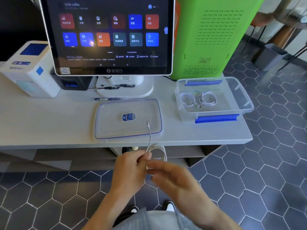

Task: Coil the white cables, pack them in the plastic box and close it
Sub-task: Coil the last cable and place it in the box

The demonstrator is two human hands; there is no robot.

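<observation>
Your left hand pinches a thin white cable in loose round loops below the surface's edge. Your right hand is motion-blurred, its grip unclear. Two coiled cables lie in the clear plastic box; its flat lid rests alongside.

One head-worn wide-angle view looks forward and down from standing height, close over the bench edge, the touchscreen straight ahead, tiled floor below.
</observation>
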